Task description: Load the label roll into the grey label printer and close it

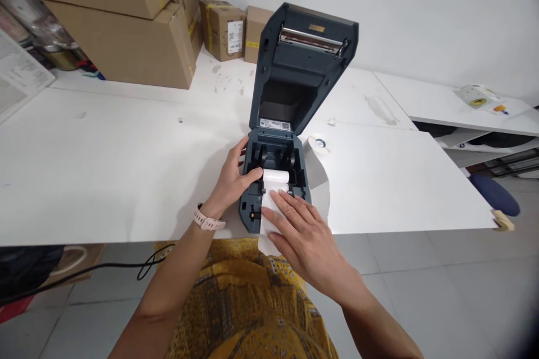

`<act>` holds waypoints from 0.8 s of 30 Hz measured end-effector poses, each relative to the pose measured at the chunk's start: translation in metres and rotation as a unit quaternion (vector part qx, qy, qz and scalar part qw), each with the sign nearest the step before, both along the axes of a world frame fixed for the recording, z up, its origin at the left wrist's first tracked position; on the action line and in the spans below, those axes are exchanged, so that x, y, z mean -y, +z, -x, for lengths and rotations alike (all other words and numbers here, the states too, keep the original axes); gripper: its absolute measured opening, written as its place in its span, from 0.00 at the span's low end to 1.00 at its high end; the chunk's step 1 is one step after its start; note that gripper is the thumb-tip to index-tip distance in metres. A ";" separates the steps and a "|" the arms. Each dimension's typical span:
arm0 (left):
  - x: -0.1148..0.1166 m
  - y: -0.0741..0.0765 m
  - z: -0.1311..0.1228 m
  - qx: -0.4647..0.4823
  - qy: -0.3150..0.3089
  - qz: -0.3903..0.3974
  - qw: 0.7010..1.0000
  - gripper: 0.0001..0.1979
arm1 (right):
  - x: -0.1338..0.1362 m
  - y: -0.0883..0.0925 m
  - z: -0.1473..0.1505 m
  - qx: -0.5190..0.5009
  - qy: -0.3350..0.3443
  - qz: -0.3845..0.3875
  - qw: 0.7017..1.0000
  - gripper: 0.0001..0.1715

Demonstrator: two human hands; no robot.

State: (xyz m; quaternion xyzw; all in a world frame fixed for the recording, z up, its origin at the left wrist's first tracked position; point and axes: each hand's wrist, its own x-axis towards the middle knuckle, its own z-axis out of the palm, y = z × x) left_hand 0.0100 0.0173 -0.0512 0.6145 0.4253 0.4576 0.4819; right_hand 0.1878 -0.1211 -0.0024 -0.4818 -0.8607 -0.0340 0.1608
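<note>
A dark grey label printer stands on the white table with its lid swung up. A white paper roll lies in its open bay, and a strip of paper runs forward over the front edge. My left hand rests on the printer's left side, thumb touching the roll's left end. My right hand lies flat with fingers stretched out, pressing the paper strip onto the printer's front.
Stacked cardboard boxes fill the back left of the table. A small tape roll lies just right of the printer. A second white table stands at the right, with a blue stool beside it. A black cable trails on the floor.
</note>
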 end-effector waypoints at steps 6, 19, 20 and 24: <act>-0.004 -0.007 0.002 -0.001 -0.005 -0.014 1.000 0.39 | 0.005 0.008 -0.016 -0.031 0.047 0.051 0.997 0.22; 0.086 0.037 0.010 -0.319 -0.188 -0.306 0.877 0.30 | -0.207 0.105 -0.089 -0.510 -0.056 0.048 0.857 0.39; 0.092 0.037 0.011 -0.329 -0.184 -0.313 0.872 0.31 | -0.222 0.112 -0.086 -0.506 -0.038 0.077 0.858 0.42; 0.110 0.036 0.020 -0.346 -0.171 -0.341 0.857 0.34 | -0.224 0.118 -0.069 -0.478 -0.022 0.073 0.875 0.47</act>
